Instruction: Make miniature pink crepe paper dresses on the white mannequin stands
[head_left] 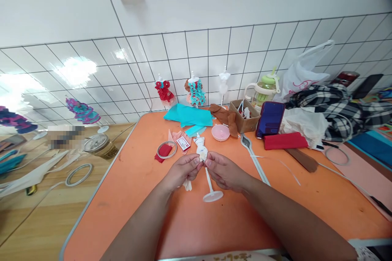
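A small white dress-form mannequin [200, 146] on a stand leans at a slant over the orange table, its round base [213, 196] toward me. A cream piece of cloth [203, 156] lies against its hips. On the left side, my left hand [187, 167] is closed, thumb and fingers pinching the cloth; a loose cream end [188, 185] hangs below it. My right hand [225, 170] is closed at the other hip, fingertips pressed against the mannequin and cloth. Its fingers partly hide what they grip.
Around the hands lie a tape roll [167, 150] on red cloth, a pink bowl [220, 132], turquoise cloth [188, 116] and scissors-like grey tool [246, 142]. Dressed mannequins [196, 91] stand by the tiled wall. A cardboard box [245, 121], phone [270, 119] and bottle [265, 89] are right.
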`<state>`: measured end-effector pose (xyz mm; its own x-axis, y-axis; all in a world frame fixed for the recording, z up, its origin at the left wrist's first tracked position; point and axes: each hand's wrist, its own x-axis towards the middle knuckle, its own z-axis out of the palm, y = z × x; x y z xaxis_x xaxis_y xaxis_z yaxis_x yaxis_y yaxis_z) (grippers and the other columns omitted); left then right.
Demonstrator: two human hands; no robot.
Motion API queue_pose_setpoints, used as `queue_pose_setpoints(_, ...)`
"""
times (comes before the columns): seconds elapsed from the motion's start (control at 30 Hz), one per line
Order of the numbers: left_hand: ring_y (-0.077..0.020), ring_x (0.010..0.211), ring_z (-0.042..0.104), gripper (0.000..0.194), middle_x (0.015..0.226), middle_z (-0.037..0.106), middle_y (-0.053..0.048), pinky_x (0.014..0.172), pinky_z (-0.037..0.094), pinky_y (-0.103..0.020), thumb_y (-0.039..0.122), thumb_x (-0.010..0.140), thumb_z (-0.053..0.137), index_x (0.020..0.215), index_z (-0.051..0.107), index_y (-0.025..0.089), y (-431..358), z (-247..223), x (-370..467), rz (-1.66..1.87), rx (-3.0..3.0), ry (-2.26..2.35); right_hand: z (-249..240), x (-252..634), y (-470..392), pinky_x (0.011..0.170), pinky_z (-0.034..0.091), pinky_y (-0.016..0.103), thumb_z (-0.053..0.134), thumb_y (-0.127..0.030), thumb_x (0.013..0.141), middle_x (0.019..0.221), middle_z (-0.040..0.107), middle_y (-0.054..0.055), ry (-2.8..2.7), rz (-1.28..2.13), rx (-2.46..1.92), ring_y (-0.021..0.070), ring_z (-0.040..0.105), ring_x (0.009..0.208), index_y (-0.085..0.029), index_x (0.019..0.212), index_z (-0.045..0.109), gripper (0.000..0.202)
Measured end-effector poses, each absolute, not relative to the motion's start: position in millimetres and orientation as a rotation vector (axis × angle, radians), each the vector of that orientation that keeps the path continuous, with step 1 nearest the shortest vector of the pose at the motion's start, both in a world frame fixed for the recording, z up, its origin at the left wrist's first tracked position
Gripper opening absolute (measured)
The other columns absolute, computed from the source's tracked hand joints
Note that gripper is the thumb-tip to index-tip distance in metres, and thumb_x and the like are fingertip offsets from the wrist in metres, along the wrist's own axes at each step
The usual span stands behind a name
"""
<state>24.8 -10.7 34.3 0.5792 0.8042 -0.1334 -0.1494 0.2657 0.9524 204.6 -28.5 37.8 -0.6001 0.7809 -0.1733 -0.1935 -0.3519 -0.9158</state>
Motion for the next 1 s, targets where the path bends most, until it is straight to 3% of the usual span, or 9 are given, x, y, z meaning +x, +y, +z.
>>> queue_pose_setpoints(1.0,-0.0034,0.042,0.014,0.036,0.050,0.026,0.009,0.041,0.007,-0.022,0.045,0.078,0.063,0.065,0.047,0.015,-3.8,31.5,15.1,0.561,1.136,0.738,38.1,200.7,-30.5,0.025,0.012,0.014,0.054,-0.056,0.082,0.040,0.032,-0.015,-1.175,2.090,-0.843,0.0036,0.012,0.029,-0.024,0.080,0.040,0.035)
